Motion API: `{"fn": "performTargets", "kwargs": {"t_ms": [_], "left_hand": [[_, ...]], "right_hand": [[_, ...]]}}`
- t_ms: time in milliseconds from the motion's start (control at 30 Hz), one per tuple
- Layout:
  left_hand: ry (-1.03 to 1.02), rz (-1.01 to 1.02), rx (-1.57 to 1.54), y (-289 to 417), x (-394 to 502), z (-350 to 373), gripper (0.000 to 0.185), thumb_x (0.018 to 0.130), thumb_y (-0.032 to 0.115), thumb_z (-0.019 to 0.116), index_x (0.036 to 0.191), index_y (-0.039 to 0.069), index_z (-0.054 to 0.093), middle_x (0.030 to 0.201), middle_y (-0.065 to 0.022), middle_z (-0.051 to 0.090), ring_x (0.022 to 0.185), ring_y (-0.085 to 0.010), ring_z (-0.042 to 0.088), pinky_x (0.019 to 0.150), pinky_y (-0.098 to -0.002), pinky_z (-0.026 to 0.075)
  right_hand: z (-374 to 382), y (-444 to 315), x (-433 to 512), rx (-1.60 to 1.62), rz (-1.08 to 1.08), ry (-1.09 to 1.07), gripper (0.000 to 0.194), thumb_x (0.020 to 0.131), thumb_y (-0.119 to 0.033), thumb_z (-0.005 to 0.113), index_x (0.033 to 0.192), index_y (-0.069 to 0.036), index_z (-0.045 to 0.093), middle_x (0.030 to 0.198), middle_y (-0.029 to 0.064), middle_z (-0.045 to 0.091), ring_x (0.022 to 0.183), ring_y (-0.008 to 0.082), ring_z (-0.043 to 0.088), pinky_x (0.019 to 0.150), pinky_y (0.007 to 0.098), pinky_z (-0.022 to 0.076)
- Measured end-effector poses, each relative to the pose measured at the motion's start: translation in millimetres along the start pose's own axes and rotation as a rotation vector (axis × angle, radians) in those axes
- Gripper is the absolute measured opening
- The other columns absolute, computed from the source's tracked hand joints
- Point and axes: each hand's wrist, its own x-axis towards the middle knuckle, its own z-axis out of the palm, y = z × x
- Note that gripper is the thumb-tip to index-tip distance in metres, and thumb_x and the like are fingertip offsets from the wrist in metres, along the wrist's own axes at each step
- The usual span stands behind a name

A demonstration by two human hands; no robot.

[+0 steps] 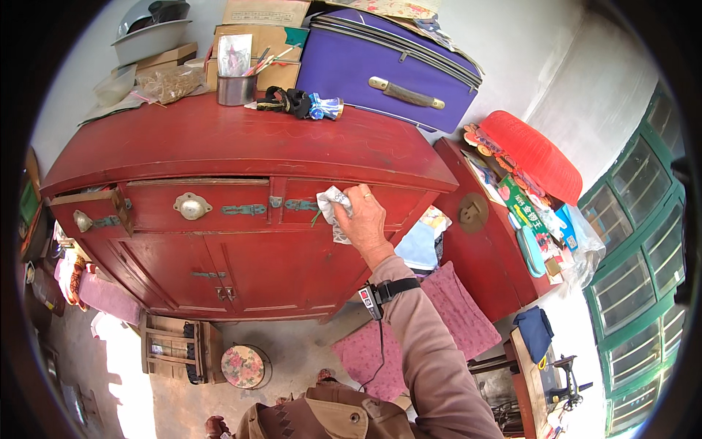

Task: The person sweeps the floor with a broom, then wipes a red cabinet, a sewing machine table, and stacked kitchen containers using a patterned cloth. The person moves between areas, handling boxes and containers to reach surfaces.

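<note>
My right hand (363,219) holds a crumpled white patterned cloth (335,207) against the right drawer front of a red wooden cabinet (241,137). A thin green strip shows beside the cloth. Part of that drawer's teal metal hasp (300,204) is visible to the left of the cloth. On the middle drawer is a round metal knob (192,206). The left drawer (90,214) is pulled out. What appears to be my left hand (216,426) hangs low at the bottom edge, small and partly cut off; its fingers are unclear.
Atop the cabinet are a purple suitcase (351,71), a metal cup (236,89) with sticks, and cardboard boxes (263,41). A second red chest (466,247) at right bears a red plastic basket (535,156). Below are a round floral stool (242,366) and a sewing machine (567,384).
</note>
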Motion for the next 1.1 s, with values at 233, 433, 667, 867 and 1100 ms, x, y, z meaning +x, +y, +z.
{"fn": "performTargets", "kwargs": {"t_ms": [233,433,667,867,1100], "left_hand": [[0.001,0.035,0.003,-23.8,12.5,-9.7,0.020,0.080,0.023,0.057,0.079,0.005,0.068,0.065,-0.0139,0.064,0.050,-0.0214,0.059,0.046,-0.0331,0.045],[0.008,0.474,0.708,-49.0,28.9,-37.4,0.021,0.080,0.023,0.057,0.080,0.005,0.068,0.065,-0.0146,0.064,0.049,-0.0217,0.060,0.045,-0.0333,0.046],[0.025,0.051,-0.265,-31.4,-22.4,-16.8,0.019,0.081,0.017,0.049,0.076,0.001,0.059,0.051,-0.0074,0.049,0.037,-0.0205,0.047,0.034,-0.0340,0.039],[0.065,0.029,-0.199,-40.6,-22.1,-20.4,0.027,0.084,0.019,0.044,0.076,0.000,0.061,0.052,-0.0079,0.051,0.039,-0.0206,0.049,0.037,-0.0339,0.041],[0.074,0.068,-0.317,-54.3,-37.6,-20.0,0.028,0.085,0.018,0.042,0.074,0.002,0.062,0.051,-0.0045,0.047,0.039,-0.0176,0.045,0.038,-0.0310,0.039]], "right_hand": [[1.0,1.1,-1.1,-0.005,0.004,0.003,0.021,0.073,-0.016,0.071,0.085,-0.008,0.056,0.084,0.0088,0.055,0.077,0.0305,0.061,0.062,0.0421,0.0488],[0.7,1.1,-1.0,-0.009,-0.003,0.000,0.022,0.073,-0.018,0.071,0.087,-0.009,0.057,0.086,0.0089,0.056,0.078,0.0309,0.061,0.062,0.0421,0.0491],[2.0,0.7,-1.9,-0.010,-0.022,0.038,0.018,0.075,-0.018,0.071,0.083,-0.009,0.058,0.083,0.0107,0.056,0.076,0.0330,0.060,0.061,0.0428,0.0484],[2.0,-0.6,-2.6,-0.004,-0.055,0.057,0.018,0.074,-0.015,0.070,0.085,-0.009,0.058,0.082,0.0112,0.056,0.074,0.0335,0.060,0.061,0.0429,0.0485],[3.4,-0.4,-1.9,-0.037,-0.072,0.039,0.019,0.075,-0.014,0.070,0.087,-0.006,0.058,0.084,0.0134,0.056,0.074,0.0351,0.059,0.061,0.0430,0.0480]]}}
